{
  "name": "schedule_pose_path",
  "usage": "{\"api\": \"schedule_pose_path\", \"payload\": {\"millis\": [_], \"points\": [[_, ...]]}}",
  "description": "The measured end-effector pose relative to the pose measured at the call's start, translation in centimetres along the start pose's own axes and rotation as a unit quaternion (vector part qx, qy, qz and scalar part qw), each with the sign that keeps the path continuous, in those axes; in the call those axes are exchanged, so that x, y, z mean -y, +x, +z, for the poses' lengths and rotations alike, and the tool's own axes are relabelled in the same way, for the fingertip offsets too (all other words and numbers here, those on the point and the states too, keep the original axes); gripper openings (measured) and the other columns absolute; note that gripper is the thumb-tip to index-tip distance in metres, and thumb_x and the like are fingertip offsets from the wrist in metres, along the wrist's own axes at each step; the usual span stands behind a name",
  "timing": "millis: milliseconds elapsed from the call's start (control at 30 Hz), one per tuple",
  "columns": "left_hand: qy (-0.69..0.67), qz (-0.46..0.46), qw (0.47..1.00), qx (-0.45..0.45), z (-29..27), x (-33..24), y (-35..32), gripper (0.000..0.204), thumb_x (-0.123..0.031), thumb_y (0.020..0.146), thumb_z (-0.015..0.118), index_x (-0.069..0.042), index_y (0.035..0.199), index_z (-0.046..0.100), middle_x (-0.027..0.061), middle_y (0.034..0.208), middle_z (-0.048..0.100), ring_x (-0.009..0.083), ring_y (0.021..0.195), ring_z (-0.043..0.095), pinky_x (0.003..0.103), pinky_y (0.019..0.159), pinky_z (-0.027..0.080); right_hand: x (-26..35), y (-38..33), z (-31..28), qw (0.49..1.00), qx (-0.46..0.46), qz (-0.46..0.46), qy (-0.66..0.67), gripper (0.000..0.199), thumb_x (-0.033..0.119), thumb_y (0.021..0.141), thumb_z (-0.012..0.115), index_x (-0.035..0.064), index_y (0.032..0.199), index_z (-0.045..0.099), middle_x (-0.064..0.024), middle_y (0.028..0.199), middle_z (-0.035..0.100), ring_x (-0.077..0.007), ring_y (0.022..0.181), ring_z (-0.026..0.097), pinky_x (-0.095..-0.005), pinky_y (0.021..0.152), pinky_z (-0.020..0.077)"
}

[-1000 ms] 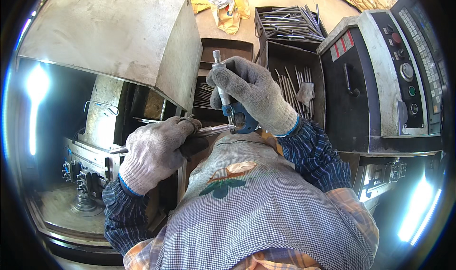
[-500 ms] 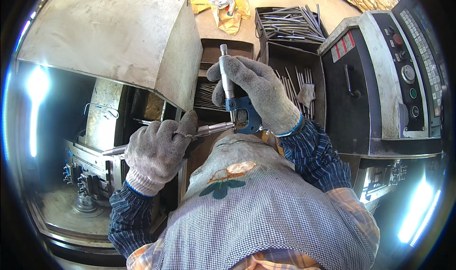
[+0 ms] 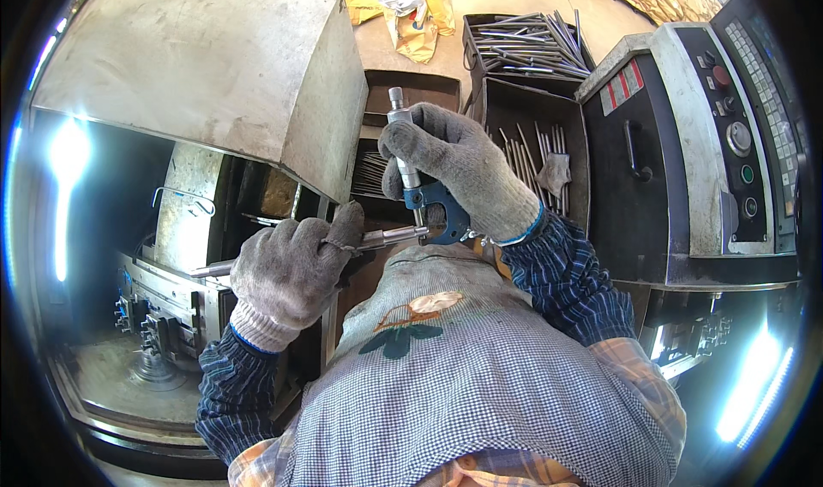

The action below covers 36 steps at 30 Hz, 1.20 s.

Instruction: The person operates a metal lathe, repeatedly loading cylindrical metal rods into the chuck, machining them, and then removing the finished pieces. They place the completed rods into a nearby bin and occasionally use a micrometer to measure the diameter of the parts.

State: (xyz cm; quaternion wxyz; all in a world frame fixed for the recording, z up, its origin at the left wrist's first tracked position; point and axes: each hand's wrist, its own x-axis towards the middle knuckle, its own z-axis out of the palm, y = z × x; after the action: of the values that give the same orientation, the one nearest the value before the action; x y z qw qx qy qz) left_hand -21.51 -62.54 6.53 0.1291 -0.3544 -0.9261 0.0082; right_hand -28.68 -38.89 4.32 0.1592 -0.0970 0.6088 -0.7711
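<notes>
My left hand [image 3: 287,268], in a grey work glove, is closed round a stepped metal shaft [image 3: 390,237]. The shaft's tapered end sticks out to the left of the fist, and its narrow stepped end points right. My right hand [image 3: 467,165], gloved as well, grips a micrometer [image 3: 439,206] with a blue C-shaped frame. Its silver thimble [image 3: 401,118] points up and away from me, with my fingers and thumb around the barrel. The shaft's narrow end lies at the micrometer's jaw opening; whether both measuring faces touch it I cannot tell.
On the left stands a machine with a large metal cover [image 3: 197,58]. A control panel [image 3: 729,127] and a black door with a handle [image 3: 636,150] are at the right. Beyond my hands, metal bins [image 3: 527,93] hold several rods [image 3: 523,41]. Yellow bags [image 3: 411,37] lie on the floor.
The micrometer has shifted slightly left and down at its thimble end, and my right fingers have changed position on it. My left hand with the shaft has moved slightly right.
</notes>
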Motion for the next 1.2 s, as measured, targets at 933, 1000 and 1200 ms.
{"api": "schedule_pose_path", "payload": {"millis": [933, 1000, 1200], "points": [[-0.217, -0.063, 0.974, 0.019, -1.2, 0.6, 1.7, 0.037, -0.016, 0.075, 0.083, -0.005, 0.11, 0.073, 0.0095, 0.078, 0.065, 0.0277, 0.068, 0.065, 0.039, 0.059, 0.051, 0.1, -0.1, 0.0, 0.999, 0.002, -0.027, 0.021, 0.041, 0.042, 0.1, 0.066, 0.0013, 0.103, 0.068, -0.0009, 0.082, 0.065, -0.0061, 0.069, 0.062, -0.0213, 0.062, 0.0537], [-0.238, -0.062, 0.969, 0.025, -1.0, 0.8, 1.7, 0.035, -0.015, 0.076, 0.082, -0.004, 0.109, 0.073, 0.0108, 0.078, 0.065, 0.0291, 0.07, 0.065, 0.039, 0.061, 0.052, -0.1, -0.1, -0.1, 0.999, 0.013, -0.028, 0.037, 0.043, 0.043, 0.099, 0.067, 0.0011, 0.102, 0.068, -0.0016, 0.081, 0.065, -0.0064, 0.069, 0.063, -0.0218, 0.06, 0.0538], [-0.244, -0.055, 0.968, 0.023, -0.6, 1.0, 1.3, 0.032, -0.013, 0.077, 0.081, -0.003, 0.106, 0.073, 0.0116, 0.079, 0.065, 0.0312, 0.073, 0.065, 0.041, 0.063, 0.052, 0.0, -0.2, 0.2, 0.997, -0.006, -0.053, -0.055, 0.042, 0.044, 0.1, 0.064, 0.0023, 0.105, 0.067, -0.0043, 0.076, 0.067, -0.0129, 0.071, 0.07, -0.026, 0.064, 0.0572]]}}
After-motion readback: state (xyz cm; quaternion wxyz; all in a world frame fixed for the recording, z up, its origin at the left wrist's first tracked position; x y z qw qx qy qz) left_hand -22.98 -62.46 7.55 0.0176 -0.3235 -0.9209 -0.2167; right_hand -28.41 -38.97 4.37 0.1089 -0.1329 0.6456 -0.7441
